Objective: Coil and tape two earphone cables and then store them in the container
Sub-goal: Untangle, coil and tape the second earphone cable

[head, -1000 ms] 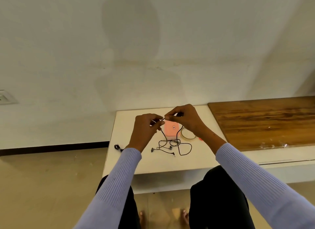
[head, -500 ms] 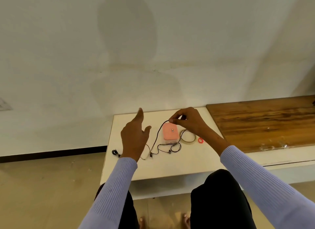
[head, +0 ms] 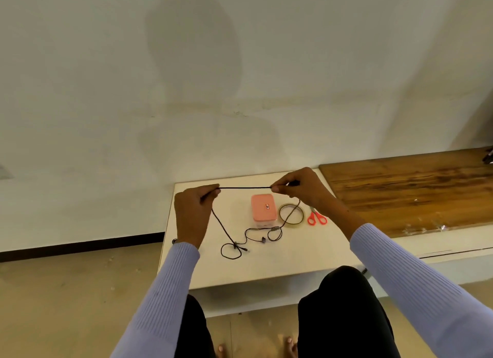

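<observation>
A black earphone cable [head: 245,188] is stretched taut between my hands above the white table [head: 266,264]. My left hand [head: 193,211] grips one end of the stretch and my right hand [head: 304,188] pinches the other. The rest of the cable hangs from both hands and lies in loose loops on the table. Below the taut stretch sits a pink container [head: 263,207], closed. A roll of clear tape [head: 291,215] lies to its right. Part of a second black cable [head: 174,241] shows at the table's left edge.
Red-handled scissors [head: 316,218] lie right of the tape. A brown wooden board [head: 413,187] covers the bench to the right. A white wall stands right behind the table. My knees are under the table's front edge.
My left hand, raised with a finger extended half a second ago, now grips the cable. Both hands have drawn apart and pulled a length of cable straight.
</observation>
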